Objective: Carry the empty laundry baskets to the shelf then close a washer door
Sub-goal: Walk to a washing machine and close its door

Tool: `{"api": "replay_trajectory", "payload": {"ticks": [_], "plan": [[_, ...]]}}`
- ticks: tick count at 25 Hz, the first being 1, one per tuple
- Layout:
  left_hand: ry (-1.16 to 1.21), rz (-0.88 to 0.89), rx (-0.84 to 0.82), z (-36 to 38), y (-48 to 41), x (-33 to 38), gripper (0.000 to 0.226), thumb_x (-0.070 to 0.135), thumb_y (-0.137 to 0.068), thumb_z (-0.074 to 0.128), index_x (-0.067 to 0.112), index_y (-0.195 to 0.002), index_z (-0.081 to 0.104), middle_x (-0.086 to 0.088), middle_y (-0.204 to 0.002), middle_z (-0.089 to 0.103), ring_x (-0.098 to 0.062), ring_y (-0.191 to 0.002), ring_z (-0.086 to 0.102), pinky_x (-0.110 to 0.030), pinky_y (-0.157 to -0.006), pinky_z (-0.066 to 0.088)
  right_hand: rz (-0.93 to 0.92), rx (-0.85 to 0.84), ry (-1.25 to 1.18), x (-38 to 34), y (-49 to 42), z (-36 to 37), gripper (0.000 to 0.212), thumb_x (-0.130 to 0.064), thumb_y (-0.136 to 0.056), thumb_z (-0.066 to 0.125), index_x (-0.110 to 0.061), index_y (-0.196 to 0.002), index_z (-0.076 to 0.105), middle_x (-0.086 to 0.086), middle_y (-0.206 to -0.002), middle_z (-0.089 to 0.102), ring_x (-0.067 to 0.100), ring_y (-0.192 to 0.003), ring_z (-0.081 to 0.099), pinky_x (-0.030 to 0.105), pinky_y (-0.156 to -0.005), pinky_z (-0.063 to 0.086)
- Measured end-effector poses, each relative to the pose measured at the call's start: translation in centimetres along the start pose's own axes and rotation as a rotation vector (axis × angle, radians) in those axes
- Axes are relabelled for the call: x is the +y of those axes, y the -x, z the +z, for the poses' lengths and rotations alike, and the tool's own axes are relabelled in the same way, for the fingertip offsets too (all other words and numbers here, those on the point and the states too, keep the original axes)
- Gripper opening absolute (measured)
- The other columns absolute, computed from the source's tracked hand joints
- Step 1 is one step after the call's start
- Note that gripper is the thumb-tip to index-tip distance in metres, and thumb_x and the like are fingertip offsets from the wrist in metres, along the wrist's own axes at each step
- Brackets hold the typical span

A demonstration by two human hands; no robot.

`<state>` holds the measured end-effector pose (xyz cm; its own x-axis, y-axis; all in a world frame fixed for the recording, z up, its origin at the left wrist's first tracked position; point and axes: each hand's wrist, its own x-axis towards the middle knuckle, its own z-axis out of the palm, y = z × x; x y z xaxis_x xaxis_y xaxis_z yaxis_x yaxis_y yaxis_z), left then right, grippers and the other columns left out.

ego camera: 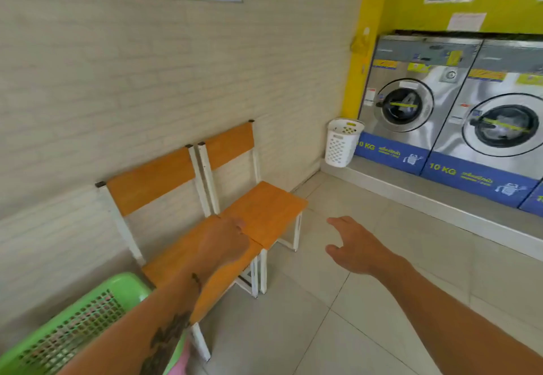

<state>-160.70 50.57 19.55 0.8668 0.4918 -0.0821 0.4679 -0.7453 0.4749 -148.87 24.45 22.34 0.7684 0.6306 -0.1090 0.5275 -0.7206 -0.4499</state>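
A green laundry basket (73,324) sits at the bottom left, partly behind my left forearm. A white laundry basket (342,142) stands tilted in the far corner on the ledge beside the washers. My left hand (224,242) hangs over the orange chair seats with its fingers curled under and nothing in it. My right hand (357,247) reaches forward over the floor, fingers spread and empty. Two steel washers (411,101) (502,128) stand at the right with their round doors shut against their fronts.
Two orange chairs (264,213) with white frames stand side by side against the white brick wall on the left. A raised ledge (440,198) runs under the washers. Tiled floor (338,316) stretches ahead toward the corner. Posters hang on the walls.
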Motion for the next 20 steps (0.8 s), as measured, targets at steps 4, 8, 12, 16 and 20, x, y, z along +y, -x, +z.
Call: {"api": "replay_trajectory", "payload": {"ticks": [4,8,12,16,20], "plan": [[0.025,0.19,-0.006,1.0,-4.2,12.7,0.013,0.019,-0.086,0.057,0.03,-0.081,0.057,0.016,-0.085,0.053,-0.009,-0.08,0.057,-0.019,-0.07,0.045,0.129,0.119,-0.012,8.0,1.8,-5.9,0.07,-0.038,-0.087,0.054,-0.023,-0.15,0.027,0.0,-0.154,0.028,0.022,-0.139,0.033,0.037,-0.113,0.032],[0.083,0.344,0.029,3.2,-9.6,23.7,0.021,0.02,-0.085,0.058,0.025,-0.101,0.068,0.006,-0.099,0.063,-0.017,-0.088,0.061,-0.025,-0.075,0.049,0.249,0.211,0.006,15.3,0.8,-10.9,0.07,-0.039,-0.088,0.055,-0.023,-0.15,0.028,0.0,-0.154,0.03,0.023,-0.139,0.034,0.037,-0.113,0.031],[0.265,0.371,-0.023,6.5,-17.3,32.5,0.032,0.017,-0.087,0.047,0.025,-0.109,0.069,0.0,-0.115,0.065,-0.017,-0.091,0.062,-0.019,-0.074,0.05,0.333,0.295,0.029,22.3,-3.0,-16.0,0.069,-0.038,-0.088,0.055,-0.023,-0.15,0.028,-0.001,-0.152,0.032,0.022,-0.137,0.036,0.037,-0.112,0.033],[0.277,0.461,-0.103,9.0,-25.3,41.0,0.031,0.013,-0.088,0.047,0.022,-0.108,0.07,-0.001,-0.121,0.063,-0.017,-0.097,0.058,-0.021,-0.084,0.046,0.443,0.37,0.016,28.8,-7.0,-21.0,0.068,-0.039,-0.09,0.055,-0.024,-0.15,0.027,-0.001,-0.155,0.029,0.021,-0.141,0.032,0.036,-0.115,0.029],[0.226,0.559,-0.176,12.0,-31.8,49.6,0.03,0.017,-0.089,0.052,0.023,-0.114,0.068,-0.003,-0.119,0.065,-0.02,-0.103,0.06,-0.03,-0.091,0.047,0.537,0.434,-0.008,35.6,-9.2,-25.9,0.068,-0.037,-0.091,0.056,-0.024,-0.15,0.026,-0.002,-0.157,0.027,0.02,-0.141,0.03,0.034,-0.114,0.028]]}}
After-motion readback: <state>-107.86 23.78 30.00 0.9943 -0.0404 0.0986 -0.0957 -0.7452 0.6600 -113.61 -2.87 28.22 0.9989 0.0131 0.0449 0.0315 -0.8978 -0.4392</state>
